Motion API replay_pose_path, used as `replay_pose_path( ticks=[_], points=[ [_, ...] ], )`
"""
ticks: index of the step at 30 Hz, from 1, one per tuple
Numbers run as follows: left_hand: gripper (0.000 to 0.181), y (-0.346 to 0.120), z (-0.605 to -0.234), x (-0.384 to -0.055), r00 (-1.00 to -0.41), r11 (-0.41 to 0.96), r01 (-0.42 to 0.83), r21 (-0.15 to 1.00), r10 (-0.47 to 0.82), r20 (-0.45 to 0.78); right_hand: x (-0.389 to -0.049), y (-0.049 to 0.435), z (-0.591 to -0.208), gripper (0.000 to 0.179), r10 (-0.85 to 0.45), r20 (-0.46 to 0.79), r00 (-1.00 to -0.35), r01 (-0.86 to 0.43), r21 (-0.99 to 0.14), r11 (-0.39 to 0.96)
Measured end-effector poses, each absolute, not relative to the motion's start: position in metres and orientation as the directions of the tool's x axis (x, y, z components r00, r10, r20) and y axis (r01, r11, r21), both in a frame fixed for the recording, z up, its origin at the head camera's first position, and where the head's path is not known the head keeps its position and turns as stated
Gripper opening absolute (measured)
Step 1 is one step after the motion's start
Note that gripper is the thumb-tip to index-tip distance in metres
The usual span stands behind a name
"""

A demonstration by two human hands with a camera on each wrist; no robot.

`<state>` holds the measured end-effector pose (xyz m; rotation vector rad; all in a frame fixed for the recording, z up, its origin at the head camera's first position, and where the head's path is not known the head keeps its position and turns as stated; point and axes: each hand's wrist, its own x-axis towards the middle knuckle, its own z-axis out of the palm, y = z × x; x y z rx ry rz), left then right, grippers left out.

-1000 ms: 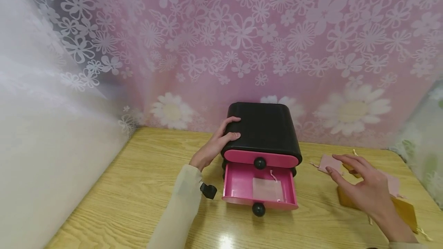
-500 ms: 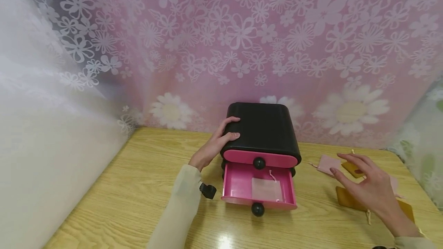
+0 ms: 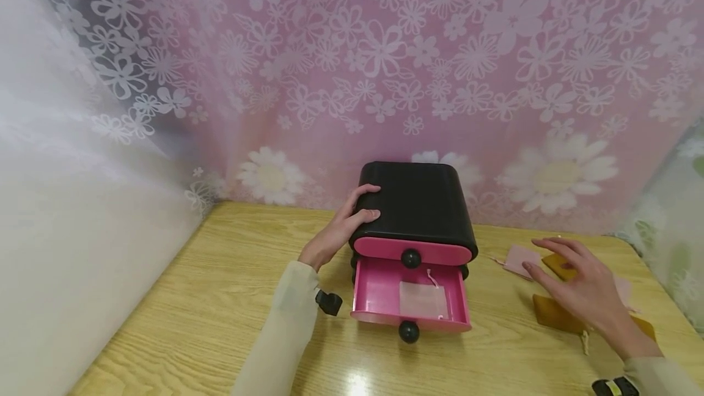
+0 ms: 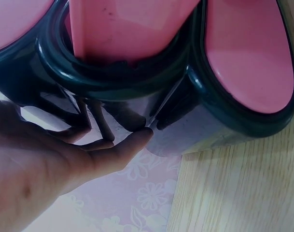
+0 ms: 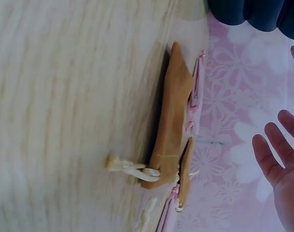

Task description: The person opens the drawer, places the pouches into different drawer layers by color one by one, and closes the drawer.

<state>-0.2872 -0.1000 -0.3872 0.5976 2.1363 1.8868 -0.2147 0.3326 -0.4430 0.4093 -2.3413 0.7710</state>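
A black mini chest of drawers [image 3: 412,194] with pink drawer fronts stands at the middle of the table. My left hand [image 3: 338,228] rests on its left side, thumb and a finger lying over the top edge; in the left wrist view, fingertips touch the black side wall. Below the shut top drawer, a pink drawer [image 3: 379,289] is pulled out, a pale pink drawstring pouch [image 3: 422,299] inside. My right hand [image 3: 588,289] hovers with spread fingers over several pouches. Around it lie a pink pouch [image 3: 521,260], a small mustard pouch [image 3: 558,266] and a longer mustard pouch [image 3: 555,313].
A pink flowered curtain [image 3: 385,78] hangs right behind the wooden table [image 3: 220,298], and a white sheet [image 3: 82,231] bounds its left side. Another pink pouch [image 3: 623,292] lies partly hidden behind the right hand. Round black knobs [image 3: 409,332] stick out from the drawers.
The right hand has shifted slightly, staying over the pouches, its wrist band coming into view. The left hand, cabinet and drawer keep their places; the view has drifted slightly.
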Motion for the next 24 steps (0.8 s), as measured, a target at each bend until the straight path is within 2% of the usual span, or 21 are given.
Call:
replay_pose_path(
  ticks=[7,13,20,24],
  points=[
    [0.047,-0.100,-0.387,-0.288,-0.891,0.091,0.145,0.985,0.445,0.090,-0.223,0.341,-0.447,0.046,-0.073,0.531,-0.844,-0.371,-0.480,0.795],
    [0.046,-0.099,-0.387,-0.288,-0.896,0.100,0.147,0.984,0.435,0.089,-0.230,0.349,-0.453,0.047,-0.093,0.460,-0.883,-0.336,-0.482,0.810],
    [0.047,-0.099,-0.387,-0.288,-0.892,0.096,0.151,0.984,0.442,0.094,-0.236,0.356,-0.457,0.052,-0.106,0.308,-0.945,-0.261,-0.520,0.813],
    [0.048,-0.100,-0.388,-0.289,-0.892,0.092,0.150,0.984,0.443,0.094,-0.242,0.358,-0.461,0.052,-0.131,0.280,-0.951,-0.265,-0.521,0.811]
  ],
)
